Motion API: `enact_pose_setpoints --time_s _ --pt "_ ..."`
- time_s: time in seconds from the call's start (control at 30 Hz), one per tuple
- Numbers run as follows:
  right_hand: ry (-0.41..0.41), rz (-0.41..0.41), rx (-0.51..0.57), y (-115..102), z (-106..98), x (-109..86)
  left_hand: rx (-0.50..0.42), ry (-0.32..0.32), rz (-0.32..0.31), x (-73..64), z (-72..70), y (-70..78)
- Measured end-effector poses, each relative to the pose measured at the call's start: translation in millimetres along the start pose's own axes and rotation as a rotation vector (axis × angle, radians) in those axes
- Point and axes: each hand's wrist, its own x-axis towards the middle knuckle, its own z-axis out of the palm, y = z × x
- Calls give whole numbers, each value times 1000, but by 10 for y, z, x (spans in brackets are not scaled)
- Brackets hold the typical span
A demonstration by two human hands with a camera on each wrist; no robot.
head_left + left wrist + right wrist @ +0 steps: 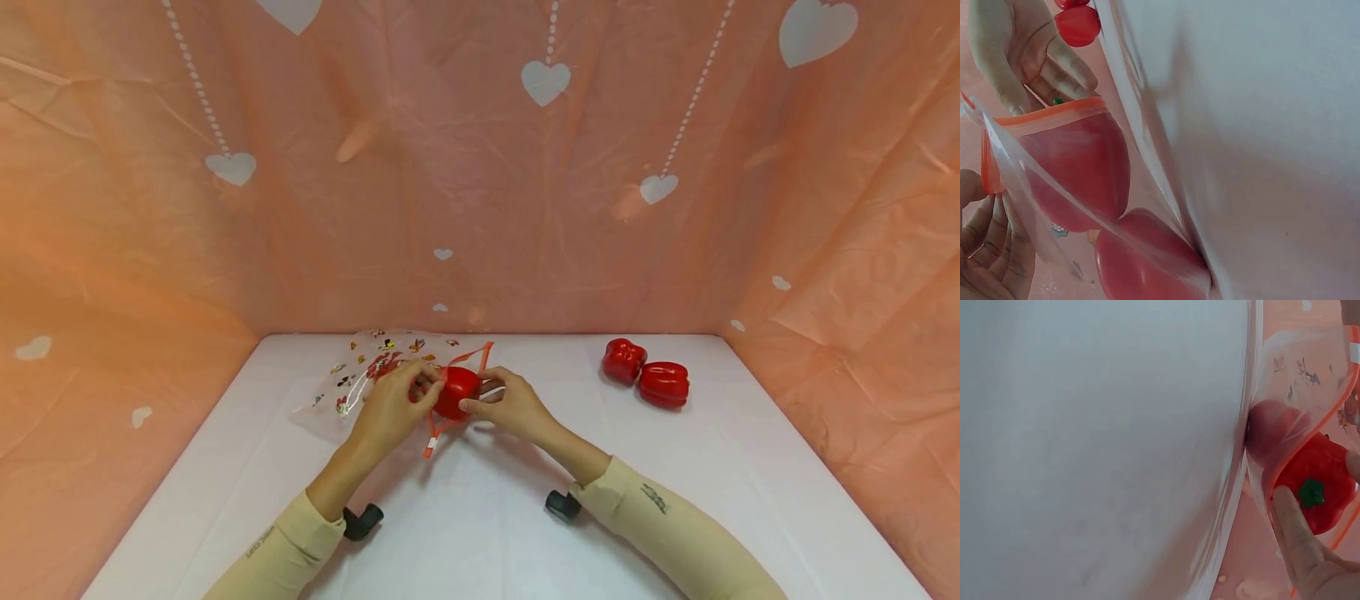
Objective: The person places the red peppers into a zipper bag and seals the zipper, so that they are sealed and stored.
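Note:
A clear zip bag (337, 396) with cartoon prints and an orange zip edge lies on the table, its mouth facing right. My left hand (396, 402) pinches the bag's orange edge, seen also in the left wrist view. In the mouth is a red bell pepper (457, 393), partly inside the bag. My right hand (516, 406) grips this pepper by its stem end, thumb and fingers on either side of the green stem (1311, 492). Deeper in the bag lies another red pepper (1150, 256), blurred through the plastic.
Two more red bell peppers, one at the back (624, 362) and one nearer (663, 384), lie side by side on the right of the white table (480, 533). An orange curtain with white hearts (480, 192) stands behind and on both sides.

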Motion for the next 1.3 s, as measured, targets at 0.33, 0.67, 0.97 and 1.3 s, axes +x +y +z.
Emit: enact_pose_setpoints --time_s 0.33,0.67,0.97,1.3 --pt "0 -3 3 -1 68 78 -14 -19 -15 -2 -4 -6" --pt "7 -33 107 -22 162 172 -17 -26 -16 8 -7 -3" --pt "-93 -35 113 -1 186 173 -15 -34 -23 0 -10 -25" --pt "-83 -26 -5 -22 -3 88 -7 -40 -38 1 -26 -22"
